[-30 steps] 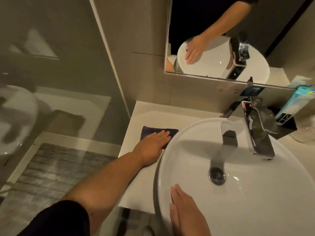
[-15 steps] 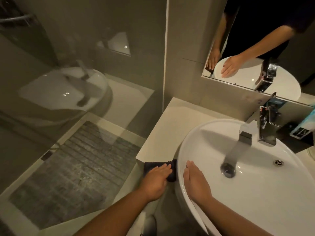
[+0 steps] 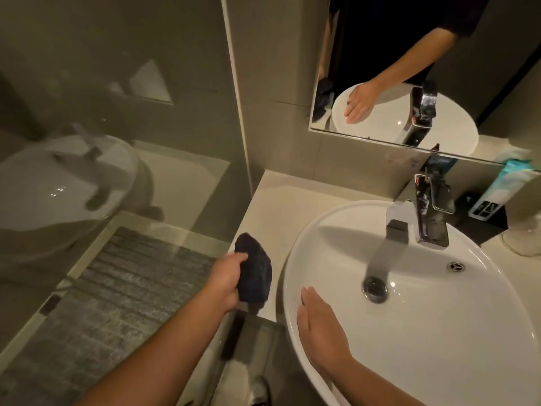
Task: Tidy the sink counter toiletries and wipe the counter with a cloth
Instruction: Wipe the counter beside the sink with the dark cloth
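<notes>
My left hand (image 3: 225, 281) grips a dark blue cloth (image 3: 255, 273), bunched and lifted above the near left corner of the beige counter (image 3: 275, 206). My right hand (image 3: 320, 329) lies flat, fingers together, on the near left rim of the white oval basin (image 3: 439, 317). A light blue toiletry tube (image 3: 497, 186) leans against the wall behind the basin at the right, over a black tray (image 3: 483, 224).
A chrome tap (image 3: 427, 212) stands at the basin's back. A mirror (image 3: 409, 68) hangs above it. A clear glass (image 3: 524, 238) sits at the far right. A glass shower screen (image 3: 117, 142) stands left of the counter, with a grey mat (image 3: 117, 288) on the floor.
My left hand slid the cloth from the back of the counter to its front edge, then closed around it and lifted it. My right hand stayed on the basin rim.
</notes>
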Demonstrator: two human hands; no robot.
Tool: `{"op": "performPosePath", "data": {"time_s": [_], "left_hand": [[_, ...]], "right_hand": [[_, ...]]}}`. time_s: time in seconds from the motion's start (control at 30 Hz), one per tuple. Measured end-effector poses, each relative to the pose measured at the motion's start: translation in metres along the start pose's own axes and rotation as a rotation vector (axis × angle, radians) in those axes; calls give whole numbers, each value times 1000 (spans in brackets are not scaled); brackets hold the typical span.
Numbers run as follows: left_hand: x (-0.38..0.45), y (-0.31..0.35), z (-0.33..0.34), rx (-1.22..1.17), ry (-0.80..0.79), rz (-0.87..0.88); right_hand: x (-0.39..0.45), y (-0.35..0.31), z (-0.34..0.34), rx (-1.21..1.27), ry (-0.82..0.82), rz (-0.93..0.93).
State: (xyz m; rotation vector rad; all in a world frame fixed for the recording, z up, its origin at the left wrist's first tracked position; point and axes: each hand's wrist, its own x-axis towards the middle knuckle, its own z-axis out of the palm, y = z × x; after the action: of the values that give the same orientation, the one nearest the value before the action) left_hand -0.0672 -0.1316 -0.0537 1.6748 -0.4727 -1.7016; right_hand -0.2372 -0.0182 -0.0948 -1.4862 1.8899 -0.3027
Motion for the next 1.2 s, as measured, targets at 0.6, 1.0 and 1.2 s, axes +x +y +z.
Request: {"op": "performPosePath", "data": {"time_s": [0.6,1.0,1.2], "left_hand": [[179,53,173,1797,-556,1069],[123,2,76,1611,-448,982],[65,-46,1,1591,-289,958]], "right_hand": [[16,-1,-12,-60,-215,100],[-3,-4,-9,-30,-77,-3],[-6,-5,-9,-39,-42,-24]]}}
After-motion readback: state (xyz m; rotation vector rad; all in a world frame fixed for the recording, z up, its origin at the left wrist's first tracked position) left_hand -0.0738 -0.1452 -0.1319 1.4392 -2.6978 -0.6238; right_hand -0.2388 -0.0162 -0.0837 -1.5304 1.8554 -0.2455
